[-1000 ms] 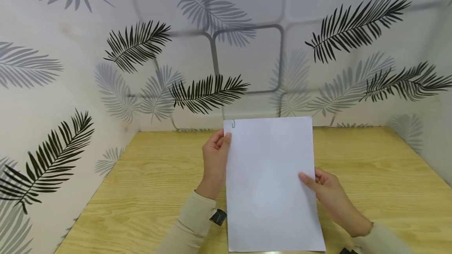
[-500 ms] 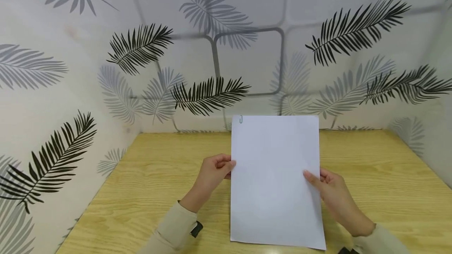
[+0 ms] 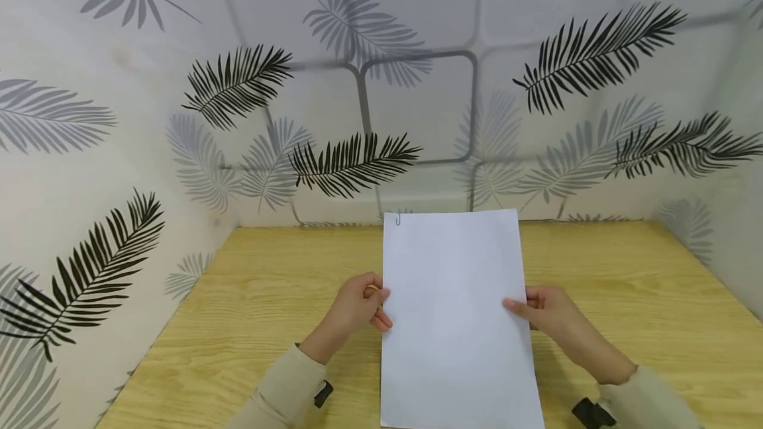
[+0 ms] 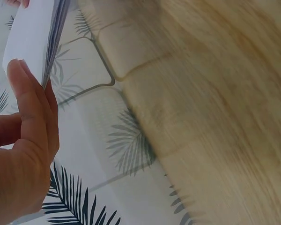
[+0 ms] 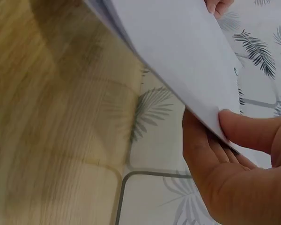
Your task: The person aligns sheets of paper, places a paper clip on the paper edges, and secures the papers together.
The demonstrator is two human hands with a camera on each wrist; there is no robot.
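Note:
A stack of white paper (image 3: 453, 323) stands upright, leaning slightly, in the middle of the head view. A small paper clip (image 3: 398, 218) sits at its top left corner. My right hand (image 3: 557, 313) grips the right edge, thumb on the front face and fingers behind, as the right wrist view also shows. My left hand (image 3: 357, 306) is at the left edge, with fairly straight fingers (image 4: 35, 108) touching the side of the stack. Several layered sheets show along that edge in the left wrist view.
The wood-grain table (image 3: 268, 263) spreads under and around the paper. Behind and to the left rises a pale wall covering (image 3: 429, 111) printed with dark and grey leaves. Dark wrist devices (image 3: 591, 412) show at the sleeves.
My left hand has moved down the left edge from near the clip, its fingers loosening. The paper shifted right, then back left and lower. My right hand keeps its grip.

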